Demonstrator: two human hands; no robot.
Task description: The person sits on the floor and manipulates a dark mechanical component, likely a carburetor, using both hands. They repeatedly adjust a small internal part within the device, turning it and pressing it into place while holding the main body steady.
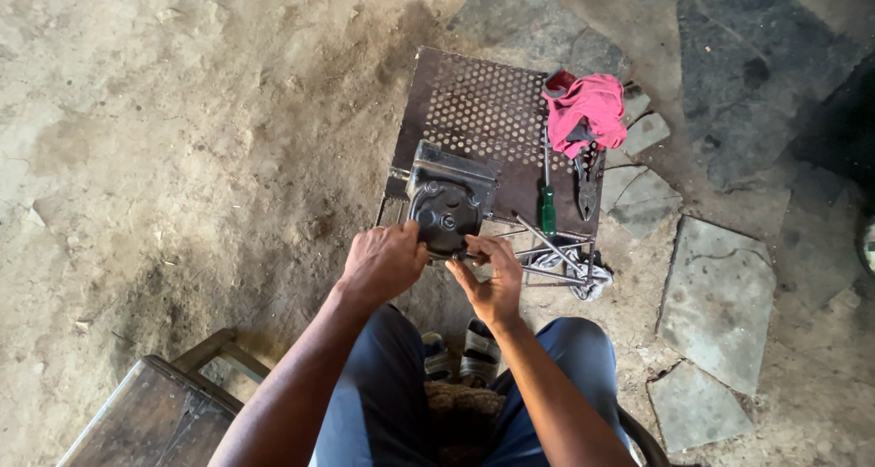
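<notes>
Dark metal housing [447,207] gripped at lower-left edge by left hand [383,262]; right hand [492,280] pinched on small part just right, frame centre.

Perforated metal stand [474,102] on dirt floor [182,157], bearing dark metal housing [447,203], green-handled screwdriver [548,207], pliers [587,186], pink rag [588,107].

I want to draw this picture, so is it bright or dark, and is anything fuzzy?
In the head view, soft daylight falls evenly, with no hard shadows or glare; the far right edge sinks into dark. The dark round-faced metal part and the bright pink cloth look sharp, as do the left hand and right hand; the edges bend slightly from the wide lens.
</notes>
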